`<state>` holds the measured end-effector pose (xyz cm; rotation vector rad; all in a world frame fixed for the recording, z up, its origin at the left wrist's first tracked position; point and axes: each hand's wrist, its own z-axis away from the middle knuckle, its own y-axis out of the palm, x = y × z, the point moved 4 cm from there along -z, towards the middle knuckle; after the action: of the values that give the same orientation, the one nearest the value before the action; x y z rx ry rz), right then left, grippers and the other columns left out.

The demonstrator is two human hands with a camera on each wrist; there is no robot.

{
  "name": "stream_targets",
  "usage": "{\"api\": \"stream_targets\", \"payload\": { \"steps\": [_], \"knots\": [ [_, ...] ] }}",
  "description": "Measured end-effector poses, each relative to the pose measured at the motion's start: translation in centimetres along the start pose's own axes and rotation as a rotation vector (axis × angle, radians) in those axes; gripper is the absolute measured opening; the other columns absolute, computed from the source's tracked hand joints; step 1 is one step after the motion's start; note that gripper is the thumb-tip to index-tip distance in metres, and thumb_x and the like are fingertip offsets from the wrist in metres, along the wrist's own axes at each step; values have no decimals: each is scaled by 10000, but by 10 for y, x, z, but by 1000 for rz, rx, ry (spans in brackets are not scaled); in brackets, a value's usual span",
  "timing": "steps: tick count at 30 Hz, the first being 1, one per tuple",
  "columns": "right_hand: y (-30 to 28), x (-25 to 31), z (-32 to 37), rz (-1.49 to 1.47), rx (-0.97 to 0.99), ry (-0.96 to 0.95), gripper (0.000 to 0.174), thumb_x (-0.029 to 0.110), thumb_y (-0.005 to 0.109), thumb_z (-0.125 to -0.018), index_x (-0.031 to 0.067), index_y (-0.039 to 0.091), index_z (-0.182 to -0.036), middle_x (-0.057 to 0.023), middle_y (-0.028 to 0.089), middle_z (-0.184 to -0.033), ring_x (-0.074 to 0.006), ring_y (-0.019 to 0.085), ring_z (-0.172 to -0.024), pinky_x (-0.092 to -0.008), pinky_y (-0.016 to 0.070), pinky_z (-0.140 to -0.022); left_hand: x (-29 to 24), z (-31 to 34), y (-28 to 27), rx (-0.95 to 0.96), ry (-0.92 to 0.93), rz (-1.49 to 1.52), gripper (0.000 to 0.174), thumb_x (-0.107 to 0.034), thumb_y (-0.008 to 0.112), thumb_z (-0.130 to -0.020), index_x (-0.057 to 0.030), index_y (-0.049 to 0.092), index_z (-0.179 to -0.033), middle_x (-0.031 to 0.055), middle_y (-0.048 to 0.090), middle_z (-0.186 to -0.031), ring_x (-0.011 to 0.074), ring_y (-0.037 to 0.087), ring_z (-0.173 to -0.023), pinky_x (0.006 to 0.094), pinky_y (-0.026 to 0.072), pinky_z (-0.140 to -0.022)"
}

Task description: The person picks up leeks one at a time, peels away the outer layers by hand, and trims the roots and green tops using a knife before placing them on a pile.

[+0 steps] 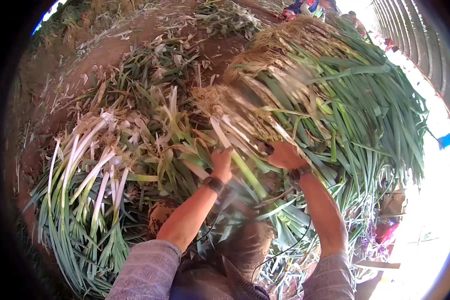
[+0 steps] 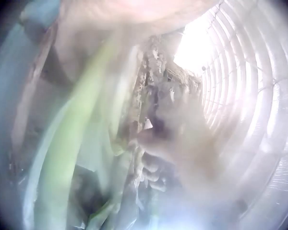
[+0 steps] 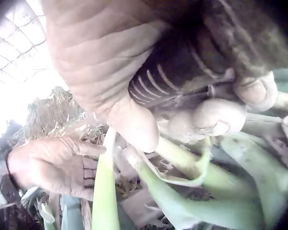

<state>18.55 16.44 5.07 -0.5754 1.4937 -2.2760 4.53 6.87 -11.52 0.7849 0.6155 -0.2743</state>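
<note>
My left hand [image 1: 221,164] holds a leek [image 1: 248,175] by its pale shank, the white end pointing away and the green leaves running back toward my knees. From the right wrist view, the left thumb and fingers [image 3: 90,175] meet along the shank. My right hand [image 1: 285,156] is a short way to the right, its fingers curled round a dark, ribbed handle [image 3: 156,79]; the tool's far end is hidden. Below this hand, more leek stalks [image 3: 182,160] and a loose strip of leaf overlap its fingertips. The left wrist view is blurred.
A big heap of rooted, unpeeled leeks [image 1: 345,100] lies to the right. At left, cleaner white-stemmed leeks [image 1: 92,170] lie in a pile. Stripped leaves [image 1: 160,70] litter the soil ahead. Along the far right runs a ribbed tunnel wall [image 1: 425,45]; people [image 1: 310,9] are at the back.
</note>
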Motion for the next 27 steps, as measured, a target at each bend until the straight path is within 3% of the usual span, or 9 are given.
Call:
{"api": "stream_targets", "payload": {
  "steps": [4,7,10,13,15,17,19,22,27],
  "knots": [
    [0,14,-29,34,14,0,348,264,610,-742,43,695,-997,-229,695,-977,-409,656,-957,-478,508,-866,-1,2,3,63,-42,-22,304,-193,726,-841,-64,548,-1052,98,598,-985,273,612,-922,545,568,-737],
    [-8,20,-32,19,-7,-4,355,279,605,-751,53,699,-1009,-228,695,-978,-407,657,-961,-481,510,-864,5,2,6,-18,-65,-38,267,-155,694,-848,1,584,-1034,107,594,-924,239,610,-832,461,556,-613],
    [-6,12,-28,56,18,-42,352,295,602,-760,73,704,-1013,-224,694,-969,-403,660,-958,-486,509,-857,4,-6,6,32,50,-115,244,-168,700,-835,7,595,-969,95,587,-865,241,605,-826,461,535,-600],
    [-10,-7,2,47,-12,-117,397,392,593,-842,50,710,-1007,-246,695,-952,-423,667,-932,-511,507,-846,-7,4,6,-134,-8,-173,226,-174,697,-830,-9,592,-944,72,566,-813,225,594,-752,435,516,-578],
    [-13,-29,19,96,72,18,378,397,602,-836,72,707,-1000,-222,701,-968,-411,667,-945,-505,506,-854,-14,9,14,-39,-76,130,179,-157,690,-845,-52,584,-943,60,550,-821,215,583,-706,433,533,-549],
    [-6,-51,44,114,138,22,336,361,600,-829,80,708,-980,-213,703,-958,-409,667,-937,-504,503,-851,-15,1,14,64,-65,179,138,-155,660,-876,-52,625,-962,31,555,-719,203,578,-616,420,519,-498],
    [-4,-70,65,78,-10,-53,300,302,665,-766,84,692,-971,-205,691,-868,-413,658,-832,-477,519,-776,-19,-3,16,85,-114,169,137,-138,645,-897,-54,633,-1003,63,611,-828,220,621,-704,440,567,-578],
    [-7,-102,99,139,108,118,314,328,665,-771,70,689,-948,-211,683,-836,-427,649,-803,-477,517,-754,-15,-21,17,105,-118,196,142,-117,626,-916,-50,617,-1040,90,629,-967,241,650,-832,454,600,-708],
    [-7,-132,148,88,56,115,337,379,657,-816,52,680,-897,-206,668,-787,-410,643,-745,-487,494,-697,-8,-53,11,133,-80,225,207,-118,613,-931,-58,573,-1125,87,592,-1076,260,618,-1025,455,576,-913]
  ]
}}
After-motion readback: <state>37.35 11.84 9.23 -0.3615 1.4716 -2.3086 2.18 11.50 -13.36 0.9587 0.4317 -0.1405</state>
